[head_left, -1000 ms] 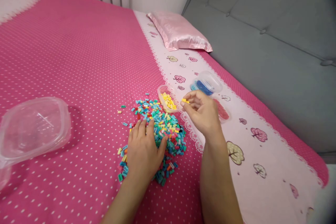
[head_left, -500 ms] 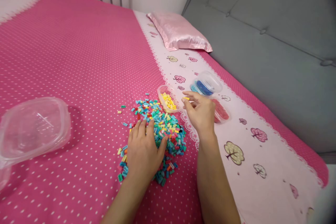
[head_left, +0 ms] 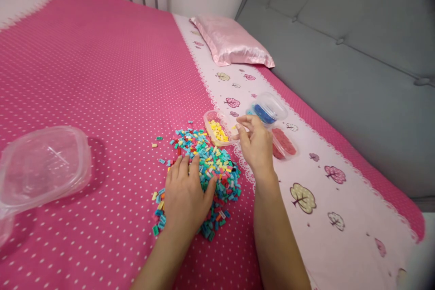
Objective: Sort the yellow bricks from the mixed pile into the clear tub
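Observation:
My left hand [head_left: 186, 190] lies palm down with fingers spread on a heap of small toy building bricks [head_left: 217, 161] in mixed colours, mostly teal. It covers part of the heap's left side. My right hand [head_left: 255, 145] hovers just right of a clear box of yellow bricks [head_left: 218, 131], thumb and fingertips apart. A blurred yellow brick [head_left: 234, 127] shows off the fingertips, over the box's right side. Behind the right hand, a clear box of red bricks [head_left: 285, 140] and one with blue bricks [head_left: 265, 113] stand partly hidden.
A large clear plastic container [head_left: 45, 167] sits on the polka-dot bedspread [head_left: 112, 86] at left. Loose bricks [head_left: 159, 138] lie around the heap. A pink satin pillow [head_left: 231, 41] is at the back, and a grey padded panel [head_left: 340, 54] borders the right.
My right hand has shifted slightly left toward the yellow bricks' box. Its fingers have parted and the yellow brick has left them. My left hand stays in place.

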A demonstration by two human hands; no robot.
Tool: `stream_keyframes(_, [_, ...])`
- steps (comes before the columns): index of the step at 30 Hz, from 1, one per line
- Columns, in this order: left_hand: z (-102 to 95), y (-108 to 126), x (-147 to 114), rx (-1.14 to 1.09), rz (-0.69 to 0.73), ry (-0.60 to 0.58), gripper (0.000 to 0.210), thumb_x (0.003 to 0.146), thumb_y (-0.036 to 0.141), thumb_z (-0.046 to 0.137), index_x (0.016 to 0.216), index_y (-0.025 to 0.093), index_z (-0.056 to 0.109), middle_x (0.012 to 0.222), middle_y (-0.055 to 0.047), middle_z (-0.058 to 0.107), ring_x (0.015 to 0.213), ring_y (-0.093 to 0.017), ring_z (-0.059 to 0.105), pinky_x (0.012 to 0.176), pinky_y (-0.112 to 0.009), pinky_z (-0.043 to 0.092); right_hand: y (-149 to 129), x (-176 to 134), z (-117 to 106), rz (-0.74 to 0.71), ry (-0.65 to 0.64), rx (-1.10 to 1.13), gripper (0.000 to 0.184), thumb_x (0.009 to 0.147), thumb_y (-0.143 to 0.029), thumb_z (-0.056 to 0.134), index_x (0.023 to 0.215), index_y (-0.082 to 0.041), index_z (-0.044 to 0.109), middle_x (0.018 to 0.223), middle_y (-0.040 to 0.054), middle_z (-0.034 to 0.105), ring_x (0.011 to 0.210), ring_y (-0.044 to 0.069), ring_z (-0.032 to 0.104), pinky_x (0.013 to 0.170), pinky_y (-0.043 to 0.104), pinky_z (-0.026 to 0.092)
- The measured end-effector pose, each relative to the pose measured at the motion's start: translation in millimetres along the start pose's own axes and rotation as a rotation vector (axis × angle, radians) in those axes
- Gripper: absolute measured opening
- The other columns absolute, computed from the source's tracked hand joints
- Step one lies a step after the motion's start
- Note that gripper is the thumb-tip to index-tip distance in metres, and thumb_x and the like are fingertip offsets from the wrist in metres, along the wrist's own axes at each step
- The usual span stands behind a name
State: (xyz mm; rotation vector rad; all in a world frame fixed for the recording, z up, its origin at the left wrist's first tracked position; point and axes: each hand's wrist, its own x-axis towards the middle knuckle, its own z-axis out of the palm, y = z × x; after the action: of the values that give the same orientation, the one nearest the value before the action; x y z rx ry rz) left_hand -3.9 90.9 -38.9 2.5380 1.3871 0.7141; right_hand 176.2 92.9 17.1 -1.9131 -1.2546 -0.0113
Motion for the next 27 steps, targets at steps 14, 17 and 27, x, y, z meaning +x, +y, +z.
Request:
stream_keyframes(14, [-0.7,0.7,0.6,-0.006,-0.001,-0.002,0.065,0.086,0.053,0.047,0.127,0.004,0.055,0.125,-0.023,0.058,0.120,-0.037,0.049,0.101,-0.050,0.040,-17.3,-12.4,-35.5,0.103,-0.709,-0.294,0.026,0.075,-0.010,0.056,0.088,-0.026,0.072,0.079,-0.0003,0.073,0.078,0.017,0.067,0.068,0.025,0.046])
stream_keyframes(17, [-0.3,0.6,1.1,-0.008,-0.002,-0.005,0.063,0.087,0.052,0.046,0.127,0.004,0.055,0.125,-0.023,0.057,0.120,-0.037,0.049,0.101,-0.050,0.040,-21.1,-14.3,-33.6,0.116,-0.848,-0.376,0.030,0.073,-0.009,0.056,0.088,-0.028,0.074,0.079,-0.0005,0.072,0.079,0.015,0.065,0.064,0.023,0.042])
stream_keyframes(27, [-2.1,1.9,0.1,0.001,-0.005,-0.020,0.061,0.087,0.051,0.045,0.127,0.005,0.053,0.127,-0.023,0.056,0.122,-0.036,0.048,0.101,-0.050,0.039,-19.1,-12.2,-16.7,0.107,-0.881,-0.516,0.040,0.071,-0.008,0.057,0.095,-0.036,0.073,0.084,-0.0011,0.070,0.076,0.015,0.062,0.061,0.023,0.037])
